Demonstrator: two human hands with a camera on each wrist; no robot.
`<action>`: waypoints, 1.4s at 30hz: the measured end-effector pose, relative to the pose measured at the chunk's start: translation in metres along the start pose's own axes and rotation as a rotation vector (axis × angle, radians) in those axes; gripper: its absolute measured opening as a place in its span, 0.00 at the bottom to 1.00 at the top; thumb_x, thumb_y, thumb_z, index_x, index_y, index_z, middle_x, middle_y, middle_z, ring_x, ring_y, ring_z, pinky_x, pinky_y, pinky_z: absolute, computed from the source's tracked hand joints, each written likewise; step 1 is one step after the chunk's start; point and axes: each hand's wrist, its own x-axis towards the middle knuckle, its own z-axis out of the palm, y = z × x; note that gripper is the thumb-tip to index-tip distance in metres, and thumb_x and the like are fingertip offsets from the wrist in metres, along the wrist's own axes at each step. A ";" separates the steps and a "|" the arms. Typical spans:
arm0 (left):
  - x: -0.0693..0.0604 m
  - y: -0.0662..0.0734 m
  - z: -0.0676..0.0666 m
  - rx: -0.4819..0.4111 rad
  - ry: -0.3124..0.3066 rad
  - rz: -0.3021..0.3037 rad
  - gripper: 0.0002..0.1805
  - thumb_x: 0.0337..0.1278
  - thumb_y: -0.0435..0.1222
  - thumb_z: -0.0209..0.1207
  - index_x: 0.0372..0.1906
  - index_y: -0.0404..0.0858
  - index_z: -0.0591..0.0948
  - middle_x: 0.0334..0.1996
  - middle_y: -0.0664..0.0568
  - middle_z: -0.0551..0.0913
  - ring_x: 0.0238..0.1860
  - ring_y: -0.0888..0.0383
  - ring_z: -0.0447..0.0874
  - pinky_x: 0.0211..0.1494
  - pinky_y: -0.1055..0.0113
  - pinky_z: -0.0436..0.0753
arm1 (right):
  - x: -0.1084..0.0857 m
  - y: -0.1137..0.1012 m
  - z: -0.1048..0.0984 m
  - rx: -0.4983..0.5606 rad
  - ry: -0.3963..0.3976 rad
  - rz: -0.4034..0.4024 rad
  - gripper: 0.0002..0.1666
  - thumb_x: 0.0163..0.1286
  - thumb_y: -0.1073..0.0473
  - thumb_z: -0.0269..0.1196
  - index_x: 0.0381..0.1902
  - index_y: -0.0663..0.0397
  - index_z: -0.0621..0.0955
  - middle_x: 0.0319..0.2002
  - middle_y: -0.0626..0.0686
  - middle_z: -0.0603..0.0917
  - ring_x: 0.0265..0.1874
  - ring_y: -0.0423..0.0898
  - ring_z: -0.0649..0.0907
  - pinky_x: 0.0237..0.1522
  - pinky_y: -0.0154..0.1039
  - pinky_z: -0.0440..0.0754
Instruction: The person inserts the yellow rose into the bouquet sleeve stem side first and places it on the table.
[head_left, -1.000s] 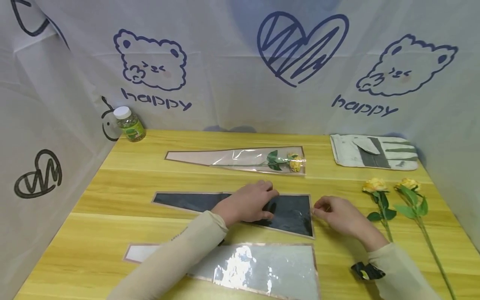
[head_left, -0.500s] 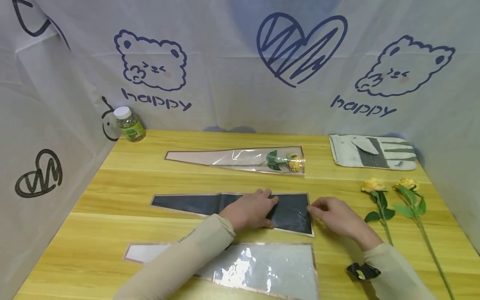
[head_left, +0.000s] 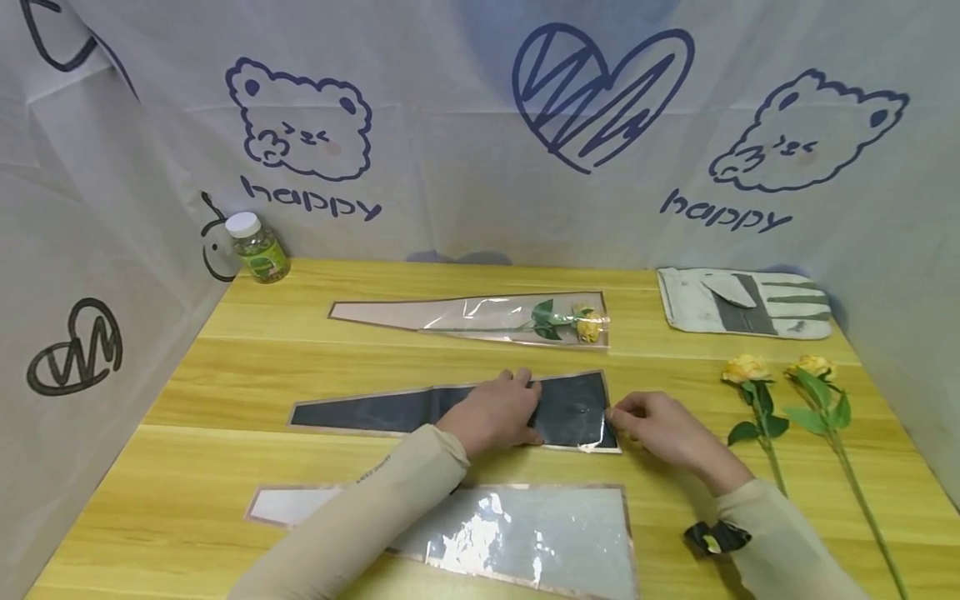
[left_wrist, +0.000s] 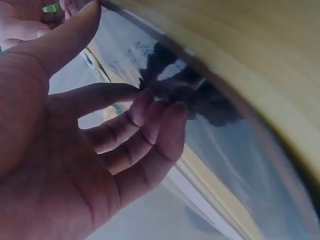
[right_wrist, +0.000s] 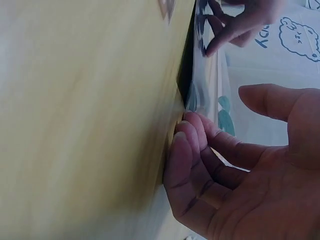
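While palm-down, left hand (head_left: 492,414) over black sleeve (head_left: 570,410).

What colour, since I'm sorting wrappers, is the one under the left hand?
The wrapper is black with a pale border; the head view shows it best.

We see the rose-filled sleeve (head_left: 457,319) behind the middle sleeve (head_left: 570,412) and the near sleeve (head_left: 573,533) before it. Right of the middle sleeve we have two roses (head_left: 765,400); behind-right, a glove (head_left: 742,304); behind-left, a jar (head_left: 259,250).

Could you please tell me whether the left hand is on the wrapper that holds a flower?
No, the left hand is on the black wrapper, apart from the flower wrapper.
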 end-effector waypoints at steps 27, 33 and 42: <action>0.024 0.025 -0.002 -0.035 0.132 0.233 0.30 0.64 0.49 0.62 0.68 0.45 0.71 0.57 0.49 0.77 0.53 0.56 0.78 0.52 0.63 0.78 | -0.004 0.003 0.004 0.310 -0.031 -0.063 0.12 0.74 0.65 0.56 0.51 0.66 0.77 0.41 0.56 0.83 0.33 0.50 0.78 0.29 0.40 0.76; 0.030 0.028 -0.002 -0.048 0.134 0.281 0.31 0.65 0.47 0.62 0.71 0.50 0.69 0.53 0.51 0.79 0.52 0.57 0.79 0.53 0.62 0.78 | -0.005 0.003 0.004 0.270 -0.006 -0.105 0.11 0.73 0.66 0.56 0.50 0.65 0.77 0.46 0.56 0.82 0.44 0.51 0.81 0.43 0.44 0.78; 0.038 0.029 -0.001 -0.120 0.135 0.330 0.23 0.68 0.43 0.60 0.65 0.46 0.73 0.46 0.53 0.81 0.43 0.62 0.78 0.46 0.67 0.77 | -0.006 0.004 0.004 0.182 0.013 -0.128 0.07 0.73 0.64 0.58 0.44 0.57 0.83 0.47 0.54 0.83 0.50 0.54 0.80 0.52 0.55 0.75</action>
